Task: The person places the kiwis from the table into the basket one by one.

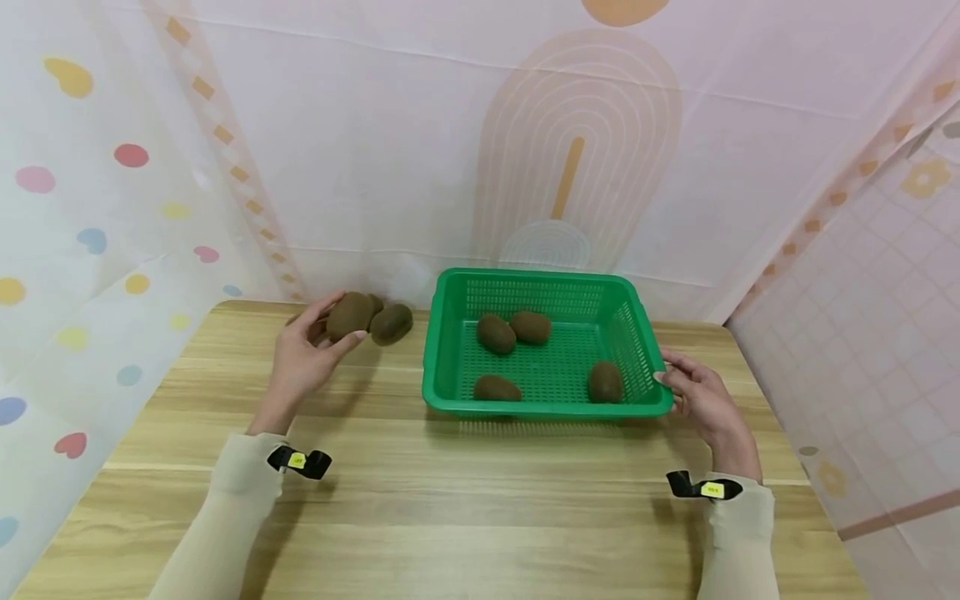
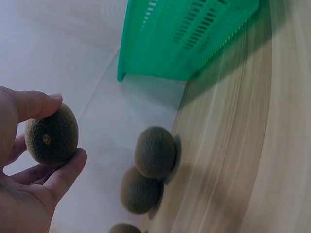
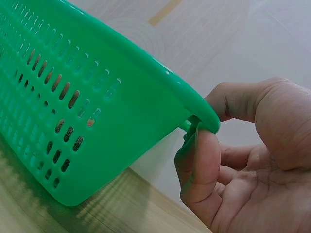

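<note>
Green basket [image 1: 547,409]: 1 | kiwis [image 1: 496,335]: 4 inside, 1 held, 3 outside (apparently)

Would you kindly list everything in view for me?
basket: one, green, on the table
kiwis in the basket: four, brown, two at back, two at front
held kiwi: one, brown, in the left hand
loose kiwis: three visible, brown, left of the basket, one only partly seen
table: one, light wood colour, under the basket
cloth: count unclear, pale with printed shapes, behind and beside the table
wrist straps: two, black with yellow labels, one per wrist
sleeves: two, cream, on the arms
left hand: one, bare, round the held kiwi
right hand: one, bare, gripping the basket's right rim
</note>
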The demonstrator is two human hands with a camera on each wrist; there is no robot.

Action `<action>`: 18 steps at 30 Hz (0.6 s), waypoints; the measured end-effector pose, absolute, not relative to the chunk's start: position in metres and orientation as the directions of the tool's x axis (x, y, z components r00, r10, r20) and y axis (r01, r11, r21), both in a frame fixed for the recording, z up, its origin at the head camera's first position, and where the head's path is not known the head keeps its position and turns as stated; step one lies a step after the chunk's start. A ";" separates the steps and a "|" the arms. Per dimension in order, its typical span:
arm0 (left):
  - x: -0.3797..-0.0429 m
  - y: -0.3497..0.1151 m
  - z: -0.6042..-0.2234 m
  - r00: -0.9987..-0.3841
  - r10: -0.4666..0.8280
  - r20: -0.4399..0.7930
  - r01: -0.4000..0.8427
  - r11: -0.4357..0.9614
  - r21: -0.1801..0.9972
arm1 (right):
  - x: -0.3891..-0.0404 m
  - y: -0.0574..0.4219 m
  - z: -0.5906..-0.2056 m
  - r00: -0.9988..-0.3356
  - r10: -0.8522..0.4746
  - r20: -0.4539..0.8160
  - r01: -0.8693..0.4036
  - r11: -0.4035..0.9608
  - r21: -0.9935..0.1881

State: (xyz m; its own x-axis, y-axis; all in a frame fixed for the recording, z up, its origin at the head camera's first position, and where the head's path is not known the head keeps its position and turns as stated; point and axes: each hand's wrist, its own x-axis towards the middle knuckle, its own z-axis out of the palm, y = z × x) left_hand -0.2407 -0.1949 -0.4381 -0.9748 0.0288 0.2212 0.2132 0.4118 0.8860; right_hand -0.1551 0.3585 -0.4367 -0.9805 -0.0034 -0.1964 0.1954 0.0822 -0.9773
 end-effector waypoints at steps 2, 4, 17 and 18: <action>-0.239 -0.191 -0.436 -0.972 0.039 0.233 0.228 0.408 0.884 | -0.155 0.358 -0.436 -0.980 -0.003 -0.197 0.196 0.086 -0.977; -0.237 -0.187 -0.435 -0.967 0.050 0.250 0.249 0.404 0.880 | -0.154 0.358 -0.437 -0.980 -0.004 -0.199 0.198 0.091 -0.976; -0.235 -0.161 -0.424 -0.952 0.143 0.272 0.306 0.360 0.882 | -0.154 0.358 -0.437 -0.981 -0.007 -0.196 0.195 0.063 -0.979; -0.236 -0.159 -0.423 -0.949 0.152 0.275 0.312 0.355 0.882 | -0.154 0.358 -0.437 -0.980 -0.008 -0.196 0.196 0.060 -0.979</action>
